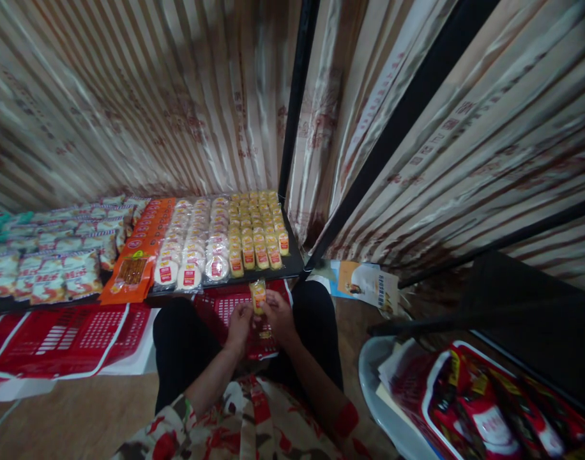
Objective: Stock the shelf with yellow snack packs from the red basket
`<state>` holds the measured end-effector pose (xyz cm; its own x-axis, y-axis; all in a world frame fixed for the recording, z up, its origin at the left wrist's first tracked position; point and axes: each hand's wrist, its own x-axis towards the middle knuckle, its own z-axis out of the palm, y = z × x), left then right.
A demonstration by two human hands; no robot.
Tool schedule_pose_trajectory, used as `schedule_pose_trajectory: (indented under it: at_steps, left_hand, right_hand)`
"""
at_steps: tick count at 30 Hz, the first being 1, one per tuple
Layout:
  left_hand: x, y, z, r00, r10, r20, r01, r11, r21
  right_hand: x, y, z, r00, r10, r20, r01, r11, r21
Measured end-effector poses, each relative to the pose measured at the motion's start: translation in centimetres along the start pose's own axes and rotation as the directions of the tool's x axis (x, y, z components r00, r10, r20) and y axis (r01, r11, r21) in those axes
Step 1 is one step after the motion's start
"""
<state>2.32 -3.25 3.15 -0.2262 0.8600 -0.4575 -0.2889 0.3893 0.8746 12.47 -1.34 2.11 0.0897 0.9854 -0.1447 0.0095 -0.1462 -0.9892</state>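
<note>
Between my knees, my left hand (241, 322) and my right hand (279, 317) come together around a small yellow wrapped snack (258, 296) with a red label. The right fingers grip its side, while the left fingers are pinched at its lower left edge. A red basket (220, 311) lies below the hands, with another small yellow packet (265, 334) low inside it. Just ahead, rows of matching yellow snacks (254, 236) stand on a black shelf (273, 271). White round packaged snacks (189, 275) line up to their left.
Orange packets (138, 255) and white snack bags (82, 271) fill the shelf's left part. Red baskets (82, 338) sit below it. Black posts (369, 185) and a pleated curtain (201, 96) rise ahead. A grey tub (372, 377), leaflets (369, 285) and a basket of red bottles (488, 415) are at right.
</note>
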Motion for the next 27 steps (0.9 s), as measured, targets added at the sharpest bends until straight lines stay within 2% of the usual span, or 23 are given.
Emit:
schedule_pose_trajectory:
  at_steps: [4,8,13,18,27]
  left_hand:
    - [0.0,1.4,0.2,0.99,0.142,-0.024,-0.14,0.988,0.064]
    - [0.3,2.5,0.5,0.973,0.226,-0.038,-0.218,0.964,0.153]
    - [1.4,3.5,0.6,0.929,0.364,-0.067,-0.338,0.909,0.243]
    - [2.2,4.0,0.8,0.913,0.406,-0.05,-0.39,0.9,0.192]
    - [2.8,4.1,0.8,0.909,0.416,-0.01,-0.403,0.887,0.227]
  right_hand:
    - [1.1,-0.8,0.6,0.999,-0.036,-0.022,0.036,0.999,0.005]
    - [2.4,-1.8,1.1,0.996,-0.081,-0.04,0.08,0.997,-0.02]
    - [3.7,-2.8,1.8,0.991,-0.119,-0.066,0.116,0.992,-0.042]
    - [4.6,-3.6,2.4,0.984,-0.152,-0.09,0.139,0.981,-0.134]
    - [5.4,-4.3,2.9,0.976,-0.184,-0.117,0.148,0.953,-0.264]
